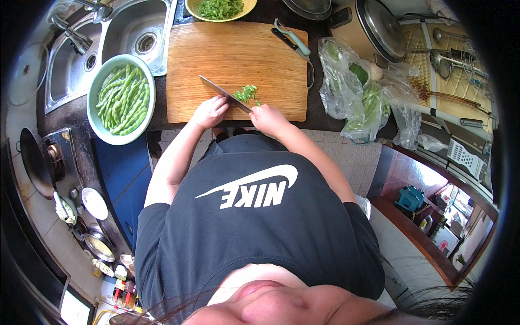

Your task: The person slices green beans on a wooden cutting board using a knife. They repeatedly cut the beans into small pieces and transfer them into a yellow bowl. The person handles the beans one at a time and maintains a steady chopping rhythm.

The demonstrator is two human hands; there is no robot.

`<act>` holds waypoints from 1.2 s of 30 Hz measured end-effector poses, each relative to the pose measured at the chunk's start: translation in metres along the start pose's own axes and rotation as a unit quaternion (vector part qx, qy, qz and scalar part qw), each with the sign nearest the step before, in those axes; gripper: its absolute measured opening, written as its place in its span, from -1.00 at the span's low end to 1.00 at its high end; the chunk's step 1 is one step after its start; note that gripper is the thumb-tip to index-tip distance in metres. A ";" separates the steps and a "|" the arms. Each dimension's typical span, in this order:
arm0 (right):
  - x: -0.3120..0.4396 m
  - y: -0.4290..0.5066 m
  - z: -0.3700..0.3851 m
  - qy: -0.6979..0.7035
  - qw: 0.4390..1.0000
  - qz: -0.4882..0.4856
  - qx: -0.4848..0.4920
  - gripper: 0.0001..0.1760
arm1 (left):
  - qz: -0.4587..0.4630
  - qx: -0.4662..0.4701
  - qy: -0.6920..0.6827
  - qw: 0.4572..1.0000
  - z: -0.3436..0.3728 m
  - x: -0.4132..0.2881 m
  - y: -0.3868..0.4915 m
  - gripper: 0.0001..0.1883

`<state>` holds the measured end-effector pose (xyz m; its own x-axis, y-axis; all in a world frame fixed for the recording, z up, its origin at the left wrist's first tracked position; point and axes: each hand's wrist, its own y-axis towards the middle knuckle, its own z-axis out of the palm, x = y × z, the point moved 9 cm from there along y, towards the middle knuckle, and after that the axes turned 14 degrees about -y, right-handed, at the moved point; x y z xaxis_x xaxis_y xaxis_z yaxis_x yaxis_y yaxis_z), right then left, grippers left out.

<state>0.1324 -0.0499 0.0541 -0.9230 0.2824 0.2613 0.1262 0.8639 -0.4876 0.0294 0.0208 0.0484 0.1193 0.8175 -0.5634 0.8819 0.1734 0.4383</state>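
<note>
My right hand [268,118] grips the handle end of a kitchen knife [219,90], whose blade slants up and left over the bamboo cutting board [231,48]. Beside the blade, my left hand [210,111] rests on the board's near edge with curled fingers. Whatever lies under those fingers is hidden. Sliced green beans [245,94] form a small pile just right of the blade. A pale green basin [151,101] to the left holds whole green beans [122,99]. Behind the board, a yellow bowl [248,9] contains more sliced green pieces [219,8].
A vegetable peeler [298,42] and a black-handled knife [284,38] lie at the board's far right corner. Plastic bags of vegetables [353,85] crowd the right counter beside a large lidded pot [365,32]. A double steel sink [122,36] is at far left, a wok [36,158] nearer.
</note>
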 end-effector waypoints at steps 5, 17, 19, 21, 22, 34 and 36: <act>0.001 0.011 -0.004 0.033 0.998 0.005 -0.044 -0.67 | 0.004 -0.010 -0.004 1.000 -0.001 -0.001 0.000 -0.83; 0.002 -0.014 -0.008 0.029 0.998 -0.011 -0.052 -0.71 | 0.010 -0.010 -0.009 1.000 -0.004 -0.004 -0.002 -0.83; 0.003 -0.013 -0.009 0.033 0.998 -0.014 -0.053 -0.71 | 0.005 -0.003 -0.011 1.000 -0.003 -0.002 -0.003 -0.83; 0.003 -0.012 -0.008 0.026 0.998 -0.014 -0.048 -0.71 | 0.006 -0.003 -0.010 1.000 -0.002 -0.002 -0.004 -0.84; 0.004 -0.011 -0.007 0.022 0.999 -0.015 -0.048 -0.71 | 0.009 -0.005 -0.008 1.000 -0.001 -0.001 -0.004 -0.84; 0.015 0.019 0.003 0.007 1.000 0.008 -0.018 -0.70 | -0.013 -0.010 -0.017 1.000 -0.002 0.002 -0.004 -0.85; 0.016 0.024 0.005 0.013 1.000 0.022 -0.010 -0.70 | -0.018 -0.045 -0.009 0.999 -0.012 0.001 -0.006 -0.83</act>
<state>0.1185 -0.0267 0.0425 -0.9067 0.3311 0.2612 0.1746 0.8585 -0.4821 0.0184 0.0270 0.0536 0.0977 0.7999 -0.5922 0.8415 0.2513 0.4782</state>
